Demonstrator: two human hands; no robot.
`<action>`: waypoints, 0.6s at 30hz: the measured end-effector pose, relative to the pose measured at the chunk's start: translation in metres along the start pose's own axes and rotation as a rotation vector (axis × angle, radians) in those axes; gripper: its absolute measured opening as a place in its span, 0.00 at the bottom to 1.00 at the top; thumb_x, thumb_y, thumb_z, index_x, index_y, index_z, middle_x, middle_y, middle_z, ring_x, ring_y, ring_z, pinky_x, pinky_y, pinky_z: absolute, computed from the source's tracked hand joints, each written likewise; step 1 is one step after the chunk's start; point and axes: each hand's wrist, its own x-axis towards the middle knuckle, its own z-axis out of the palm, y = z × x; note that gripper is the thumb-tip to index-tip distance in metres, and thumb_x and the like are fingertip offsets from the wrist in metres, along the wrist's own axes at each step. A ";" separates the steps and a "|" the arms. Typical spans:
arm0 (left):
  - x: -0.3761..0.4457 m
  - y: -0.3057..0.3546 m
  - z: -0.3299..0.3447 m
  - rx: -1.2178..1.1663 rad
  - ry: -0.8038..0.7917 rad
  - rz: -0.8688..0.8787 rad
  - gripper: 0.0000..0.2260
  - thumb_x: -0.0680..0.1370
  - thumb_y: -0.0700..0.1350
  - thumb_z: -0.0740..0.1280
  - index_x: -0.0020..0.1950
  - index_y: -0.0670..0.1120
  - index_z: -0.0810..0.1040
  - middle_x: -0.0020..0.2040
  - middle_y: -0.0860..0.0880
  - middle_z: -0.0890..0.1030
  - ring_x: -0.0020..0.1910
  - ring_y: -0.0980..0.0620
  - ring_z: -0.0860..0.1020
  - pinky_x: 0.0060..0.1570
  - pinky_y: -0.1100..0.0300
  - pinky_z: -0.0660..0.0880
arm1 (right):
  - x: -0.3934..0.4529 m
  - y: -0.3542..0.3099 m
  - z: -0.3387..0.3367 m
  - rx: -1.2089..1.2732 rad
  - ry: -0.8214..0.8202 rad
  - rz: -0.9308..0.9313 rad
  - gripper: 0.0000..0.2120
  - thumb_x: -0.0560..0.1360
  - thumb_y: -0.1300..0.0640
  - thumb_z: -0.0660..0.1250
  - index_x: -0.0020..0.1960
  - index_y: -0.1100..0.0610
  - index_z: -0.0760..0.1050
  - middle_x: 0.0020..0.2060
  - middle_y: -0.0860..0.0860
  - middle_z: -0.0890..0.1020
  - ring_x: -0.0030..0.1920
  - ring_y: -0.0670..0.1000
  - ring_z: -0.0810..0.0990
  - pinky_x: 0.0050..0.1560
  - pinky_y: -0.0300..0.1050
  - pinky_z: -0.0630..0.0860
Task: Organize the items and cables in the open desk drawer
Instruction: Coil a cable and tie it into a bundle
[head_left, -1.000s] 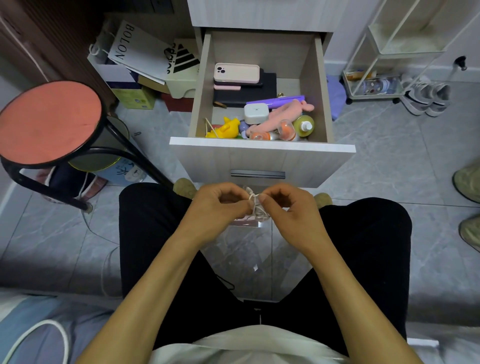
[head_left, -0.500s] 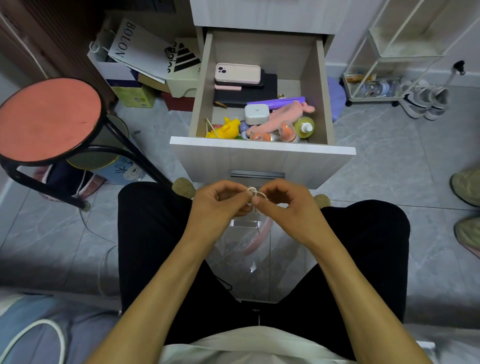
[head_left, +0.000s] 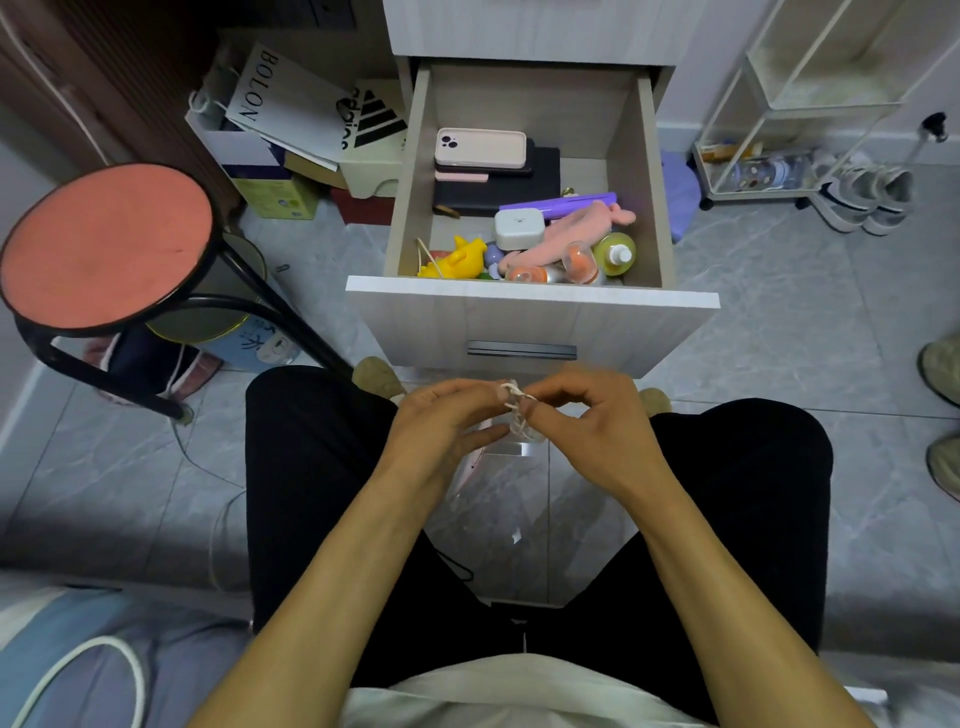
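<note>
Hands: left hand (head_left: 447, 421) | right hand (head_left: 597, 415) pinching white cord (head_left: 514, 397) | raised slightly since earlier

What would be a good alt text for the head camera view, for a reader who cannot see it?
A seated person's left hand and right hand pinch a thin white cord between them, above the lap. Just beyond, an open wooden drawer holds a pink phone, a yellow toy and a small white case.

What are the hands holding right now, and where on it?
Both hands, left hand and right hand, pinch a bundled white cable at its top loops, fingers meeting there.
</note>
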 end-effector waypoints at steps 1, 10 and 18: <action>0.000 0.000 -0.001 0.017 0.010 0.016 0.03 0.73 0.36 0.71 0.40 0.41 0.85 0.45 0.41 0.86 0.47 0.44 0.85 0.47 0.55 0.80 | 0.000 0.000 -0.002 0.030 -0.029 0.035 0.07 0.72 0.62 0.73 0.43 0.50 0.83 0.35 0.40 0.83 0.40 0.41 0.81 0.42 0.28 0.74; 0.000 0.005 0.003 0.157 0.053 0.079 0.05 0.72 0.40 0.75 0.37 0.46 0.86 0.39 0.46 0.85 0.43 0.48 0.84 0.46 0.55 0.81 | 0.002 -0.001 -0.008 -0.139 0.059 -0.133 0.05 0.72 0.59 0.74 0.48 0.52 0.85 0.38 0.44 0.82 0.42 0.44 0.79 0.43 0.32 0.76; 0.004 0.001 0.013 -0.167 0.029 -0.289 0.06 0.74 0.40 0.69 0.38 0.44 0.83 0.37 0.47 0.83 0.39 0.50 0.82 0.47 0.53 0.81 | -0.005 0.022 0.001 -0.354 0.188 -0.478 0.10 0.75 0.57 0.68 0.51 0.61 0.84 0.44 0.54 0.83 0.42 0.48 0.80 0.44 0.39 0.79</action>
